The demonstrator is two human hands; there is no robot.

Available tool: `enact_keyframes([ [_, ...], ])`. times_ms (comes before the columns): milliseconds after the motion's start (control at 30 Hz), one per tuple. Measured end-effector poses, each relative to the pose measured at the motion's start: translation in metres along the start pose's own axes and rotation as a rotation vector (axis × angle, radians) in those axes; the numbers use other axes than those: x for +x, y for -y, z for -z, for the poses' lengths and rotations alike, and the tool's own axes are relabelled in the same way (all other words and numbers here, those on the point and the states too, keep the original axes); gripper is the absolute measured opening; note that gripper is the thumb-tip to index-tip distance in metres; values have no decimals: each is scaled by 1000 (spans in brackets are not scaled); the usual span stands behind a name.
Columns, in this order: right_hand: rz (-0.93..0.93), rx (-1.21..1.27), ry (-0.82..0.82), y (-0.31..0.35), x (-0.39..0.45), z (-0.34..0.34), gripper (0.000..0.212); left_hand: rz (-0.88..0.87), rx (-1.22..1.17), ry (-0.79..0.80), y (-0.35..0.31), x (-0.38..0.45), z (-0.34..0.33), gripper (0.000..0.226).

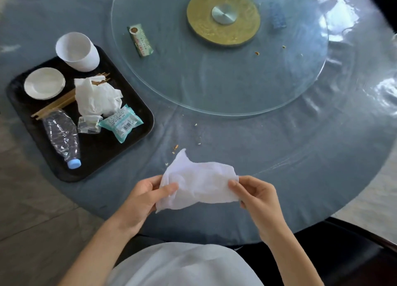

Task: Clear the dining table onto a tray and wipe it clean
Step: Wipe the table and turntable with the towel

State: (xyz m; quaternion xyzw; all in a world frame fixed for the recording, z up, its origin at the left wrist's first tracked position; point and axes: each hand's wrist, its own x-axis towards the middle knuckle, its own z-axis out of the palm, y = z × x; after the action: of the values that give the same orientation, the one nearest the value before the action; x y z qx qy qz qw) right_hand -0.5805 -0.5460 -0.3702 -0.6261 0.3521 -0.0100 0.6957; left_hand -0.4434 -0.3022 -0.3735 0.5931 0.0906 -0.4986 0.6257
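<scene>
**Q:** How should the step in hand be done well?

**A:** Judged from the scene, open the wipe out flat, then sweep the crumbs into one spot. The green packet on the far glass turntable probably belongs on the tray at the left first.

**Q:** And the fingers?

**A:** Both hands are pinching. The left hand grips the wipe's left edge and the right hand its right edge, so it hangs stretched between them, above the near counter.
</scene>
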Motion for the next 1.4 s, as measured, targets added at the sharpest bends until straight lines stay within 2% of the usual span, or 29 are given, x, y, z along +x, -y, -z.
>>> enact_keyframes([
  [67, 33, 84, 15, 4, -2, 2, 16, -23, -49, -22, -8, 0, 1, 48],
  [200, 0, 27, -16, 7, 1, 6, 7, -27, -1, -76, -12, -2, -1, 40],
  [267, 32, 29, 13, 14, 1, 7, 16, -38, -109, -62, -13, -3, -3, 43],
  [367, -38, -3, -85, 16, 5, 6, 6, -30, -49, -172, -14, -5, -4, 52],
  [400, -65, -16, -118, 16, 6, 5, 10, -44, -55, -170, -13, -6, -3, 55],
  [500, -54, 35, -120, 22, 7, 4, 45, -129, -91, -68, -19, -9, -2, 68],
  [600, 19, -50, -15, 29, 4, 2, 42, -215, 75, -27, -25, -7, -2, 70],
  [767, 202, -596, -34, 38, 16, -12, 53, -331, 630, -162, -38, 11, -11, 58],
  [833, 216, -708, -40, 45, 25, -13, 49, -404, 816, -198, -48, 20, -12, 57],
  [933, 241, -843, -65, 55, 38, -8, 33, -542, 1003, -207, -65, 31, -16, 36],
  [1067, 329, -991, -117, 77, 61, 0, 11, -682, 1051, -223, -95, 54, -13, 17],
  [1233, 420, -1026, -128, 125, 124, 7, 13, -828, 1128, -207, -162, 106, -18, 19],
  [1400, 571, -1021, -293, 192, 199, 11, 18, -990, 1154, -275, -262, 161, -38, 23],
])
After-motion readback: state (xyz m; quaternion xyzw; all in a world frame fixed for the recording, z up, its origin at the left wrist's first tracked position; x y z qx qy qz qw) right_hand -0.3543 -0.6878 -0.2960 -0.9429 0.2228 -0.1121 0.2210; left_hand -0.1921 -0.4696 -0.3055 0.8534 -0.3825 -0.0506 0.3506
